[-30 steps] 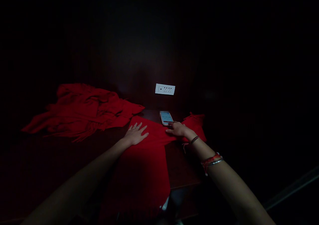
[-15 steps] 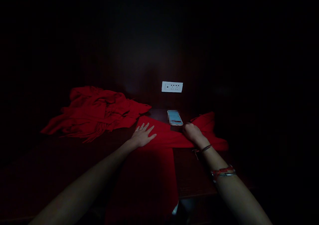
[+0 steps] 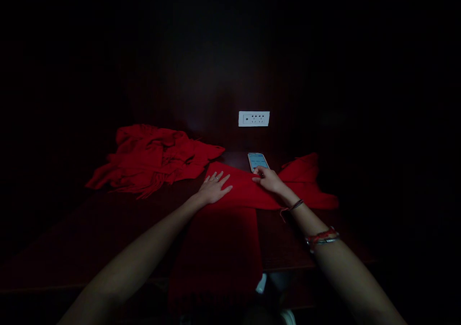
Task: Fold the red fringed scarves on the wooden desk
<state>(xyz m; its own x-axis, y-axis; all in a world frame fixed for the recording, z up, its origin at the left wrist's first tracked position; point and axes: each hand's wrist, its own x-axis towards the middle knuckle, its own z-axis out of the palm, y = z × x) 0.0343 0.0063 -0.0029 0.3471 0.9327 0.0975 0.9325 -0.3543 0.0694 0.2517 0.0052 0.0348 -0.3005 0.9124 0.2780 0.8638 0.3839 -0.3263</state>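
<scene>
A red scarf (image 3: 223, 248) with a fringed end runs toward me over the table's front edge, and its upper part spreads to the right. My left hand (image 3: 215, 189) lies flat on it near the fold, fingers spread, a ring on one finger. Just below the phone (image 3: 258, 162), my right hand (image 3: 268, 179) has its fingers curled in a pinch at the scarf's far edge. The hand overlaps the phone's lower end in view. How much cloth is between the fingertips is hard to see in the dim light.
A crumpled red fringed scarf (image 3: 154, 157) lies at the back left of the dark table (image 3: 144, 229). A white socket panel (image 3: 254, 118) is on the wall behind. Below the front edge a whitish object (image 3: 261, 283) shows beside the hanging scarf. The surroundings are very dark.
My right hand has moved left along the scarf to the phone's lower end. Red cloth now covers the dark table strip below the phone. My left hand stays pressed flat; the view has shifted slightly.
</scene>
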